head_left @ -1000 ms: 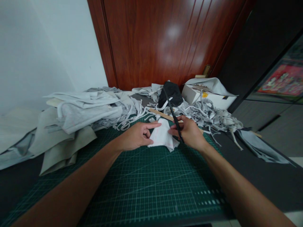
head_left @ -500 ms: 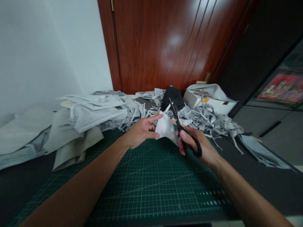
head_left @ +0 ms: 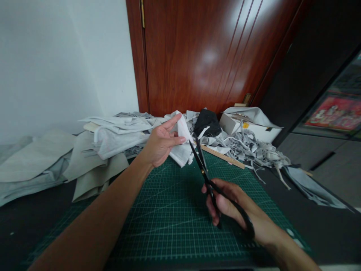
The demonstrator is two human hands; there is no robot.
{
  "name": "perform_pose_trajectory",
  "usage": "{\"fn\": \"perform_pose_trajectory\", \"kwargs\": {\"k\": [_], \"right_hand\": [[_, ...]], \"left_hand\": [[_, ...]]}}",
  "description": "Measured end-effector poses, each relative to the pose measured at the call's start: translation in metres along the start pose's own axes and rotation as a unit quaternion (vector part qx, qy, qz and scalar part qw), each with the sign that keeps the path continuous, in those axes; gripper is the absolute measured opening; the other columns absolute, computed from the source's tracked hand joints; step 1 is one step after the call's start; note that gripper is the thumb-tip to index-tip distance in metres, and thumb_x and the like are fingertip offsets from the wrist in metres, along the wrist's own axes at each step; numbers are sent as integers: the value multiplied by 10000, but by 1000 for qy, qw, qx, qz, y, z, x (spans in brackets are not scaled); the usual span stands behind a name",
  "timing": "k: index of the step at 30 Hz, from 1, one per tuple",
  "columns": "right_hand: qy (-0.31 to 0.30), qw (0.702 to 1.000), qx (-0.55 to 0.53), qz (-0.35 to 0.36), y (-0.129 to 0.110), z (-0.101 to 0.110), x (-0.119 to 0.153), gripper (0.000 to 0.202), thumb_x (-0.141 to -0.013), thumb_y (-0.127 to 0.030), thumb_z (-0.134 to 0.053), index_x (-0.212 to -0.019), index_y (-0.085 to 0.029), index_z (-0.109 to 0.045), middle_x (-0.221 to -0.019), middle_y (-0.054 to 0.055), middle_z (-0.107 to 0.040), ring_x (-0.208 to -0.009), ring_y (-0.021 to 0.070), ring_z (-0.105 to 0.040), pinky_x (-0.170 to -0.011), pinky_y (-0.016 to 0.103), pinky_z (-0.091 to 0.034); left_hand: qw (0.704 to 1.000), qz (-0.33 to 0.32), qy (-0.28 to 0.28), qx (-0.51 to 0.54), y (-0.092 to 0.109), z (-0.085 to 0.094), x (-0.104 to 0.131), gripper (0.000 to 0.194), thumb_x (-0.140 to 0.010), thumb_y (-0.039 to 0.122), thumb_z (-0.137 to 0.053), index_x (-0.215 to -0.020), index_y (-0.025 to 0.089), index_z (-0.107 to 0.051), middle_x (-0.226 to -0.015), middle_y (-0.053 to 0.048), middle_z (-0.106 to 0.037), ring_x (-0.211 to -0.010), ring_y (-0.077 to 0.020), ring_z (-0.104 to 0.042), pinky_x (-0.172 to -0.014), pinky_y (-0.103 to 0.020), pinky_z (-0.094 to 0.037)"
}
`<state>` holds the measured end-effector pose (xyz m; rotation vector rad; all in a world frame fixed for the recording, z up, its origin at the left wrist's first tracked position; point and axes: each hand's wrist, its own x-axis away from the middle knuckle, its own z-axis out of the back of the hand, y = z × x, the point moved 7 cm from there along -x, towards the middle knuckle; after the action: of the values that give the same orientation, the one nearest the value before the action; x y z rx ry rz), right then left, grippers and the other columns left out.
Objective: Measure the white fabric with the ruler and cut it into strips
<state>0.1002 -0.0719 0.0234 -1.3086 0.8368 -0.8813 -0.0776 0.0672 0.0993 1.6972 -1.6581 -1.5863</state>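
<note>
At far left, limp pale sheets (head_left: 36,156) lay in broad folds, beside stiffer beige-grey pieces (head_left: 87,158) with curled edges and a rumpled stack of whitish fabric (head_left: 121,139). Next, the left hand (head_left: 161,145) pinched a soft white cloth (head_left: 182,130) between thumb and fingers, raised above the far part of the gridded green cutting mat (head_left: 169,210); its folded upper part slanted down to the right, a flap hanging beneath. The black scissors (head_left: 203,173) pointed away and leftward, their long axis running from near right to the cloth's right edge, slim metal blades parted in a narrow V. Whether the tips touched it I could not tell. The right hand (head_left: 234,203) was curled around the looped handles. Behind them lay a flat wooden ruler (head_left: 220,155), then a tangled heap of grey strips (head_left: 254,145) on the dark, smooth worktop (head_left: 324,233).
</note>
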Motion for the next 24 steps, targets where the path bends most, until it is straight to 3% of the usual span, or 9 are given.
{"fn": "perform_pose_trajectory", "kwargs": {"k": [5,8,12,19,24], "right_hand": [[22,999,15,26,-3,-5,-13,598,-872,-734,-718,-1062,-190,-559,-800,-5,-565,-647,138,-552,-619,299,-469],[8,1000,4,22,-1,-9,-15,611,-868,-742,-717,-1072,-185,-568,-789,-10,-555,-642,135,-545,-616,296,-472],[-16,1000,-10,11,1,-16,-8,618,-876,-730,-721,-1114,-178,-580,-813,-5,-552,-649,127,-534,-620,291,-480],[-13,999,-24,28,5,-18,-14,624,-869,-731,-727,-1112,-174,-587,-806,-6,-548,-647,128,-529,-613,290,-477],[15,999,-26,45,5,-12,-27,607,-878,-737,-709,-1083,-179,-587,-780,-13,-546,-632,130,-528,-614,298,-483]], "left_hand": [[1000,-7,-16,-11,1,-3,2,817,-668,13,-890,-1425,235,-678,-1611,-88,-531,-1021,-175,-673,-841,-290,-629],[1000,-8,-6,-16,2,-1,1,847,-652,25,-900,-1442,222,-662,-1613,-102,-531,-1205,-249,-650,-918,-314,-622],[999,-28,16,-23,8,5,-1,854,-645,26,-890,-1447,200,-654,-1656,-106,-480,-1440,-321,-509,-1065,-350,-563],[999,-17,26,-12,2,6,0,905,-632,42,-917,-1477,187,-626,-1600,-110,-552,-1397,-284,-548,-1087,-321,-536],[1000,-11,14,-20,-4,2,3,834,-633,50,-918,-1417,205,-682,-1560,-101,-592,-1461,-310,-488,-1132,-380,-516]]}}
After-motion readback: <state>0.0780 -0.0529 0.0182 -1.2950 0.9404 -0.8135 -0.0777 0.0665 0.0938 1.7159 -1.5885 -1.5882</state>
